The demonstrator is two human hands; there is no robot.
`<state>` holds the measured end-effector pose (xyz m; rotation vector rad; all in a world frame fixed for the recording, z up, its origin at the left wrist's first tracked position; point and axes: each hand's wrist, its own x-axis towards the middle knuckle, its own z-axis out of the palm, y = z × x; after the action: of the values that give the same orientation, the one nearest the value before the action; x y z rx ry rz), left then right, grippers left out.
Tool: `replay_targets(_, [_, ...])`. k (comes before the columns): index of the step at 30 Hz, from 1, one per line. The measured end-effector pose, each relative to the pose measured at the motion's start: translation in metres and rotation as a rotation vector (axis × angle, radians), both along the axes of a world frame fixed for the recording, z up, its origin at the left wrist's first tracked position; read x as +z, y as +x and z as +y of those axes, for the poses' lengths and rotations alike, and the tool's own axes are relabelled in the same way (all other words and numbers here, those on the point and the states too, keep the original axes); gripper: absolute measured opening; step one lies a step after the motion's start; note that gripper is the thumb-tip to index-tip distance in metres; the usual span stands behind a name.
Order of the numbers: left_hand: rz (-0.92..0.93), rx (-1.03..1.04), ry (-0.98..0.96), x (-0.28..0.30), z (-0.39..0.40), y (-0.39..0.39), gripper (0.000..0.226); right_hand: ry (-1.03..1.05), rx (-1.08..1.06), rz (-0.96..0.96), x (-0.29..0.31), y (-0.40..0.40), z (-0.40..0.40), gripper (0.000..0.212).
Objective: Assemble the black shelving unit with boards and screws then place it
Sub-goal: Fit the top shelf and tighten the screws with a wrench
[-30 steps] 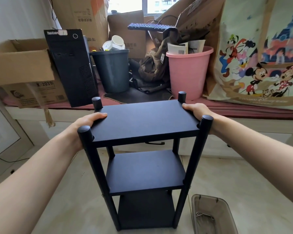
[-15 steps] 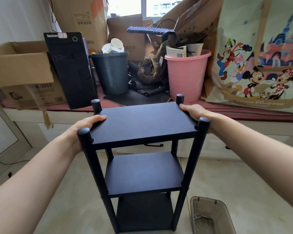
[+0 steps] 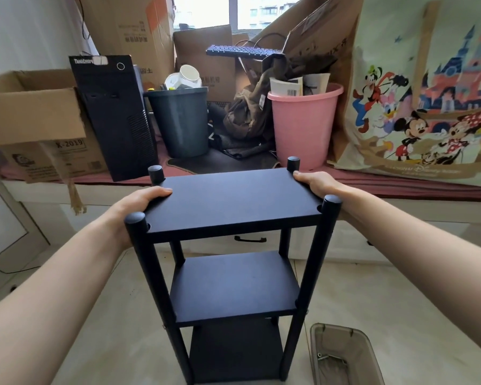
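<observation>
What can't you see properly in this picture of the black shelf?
All head view:
- Shelving unit feet: cut off by the bottom edge.
- Left hand and right hand fingers: hidden under the top board.
- Bits in the clear bin: too small.
- Pink bucket base: hidden behind a post.

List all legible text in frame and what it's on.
"ThinkCentre": top front of the black computer tower.
"X-2019": label on the cardboard box left of the tower.
"Disney": part of the banner on the cartoon bag; the words around it are blurred.
Chinese characters on the tall carton and the carton behind the grey bin: too blurred to read.
Barcode label on paper in the pink bucket: unreadable.
</observation>
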<state>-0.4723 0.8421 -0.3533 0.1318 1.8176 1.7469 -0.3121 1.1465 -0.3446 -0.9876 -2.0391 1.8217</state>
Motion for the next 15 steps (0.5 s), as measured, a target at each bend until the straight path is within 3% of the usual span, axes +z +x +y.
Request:
replay_targets(10, [-0.041,0.017,0.082,0.005,-0.029,0.019,0.044,-0.039,-0.05,0.06,0.004,0.014,-0.016,0.033])
replay_targets(15, [0.257,0.258,0.024,-0.002,-0.045,0.036,0.024,-0.032,-0.122,0.081,0.005,0.022,-0.029,0.034])
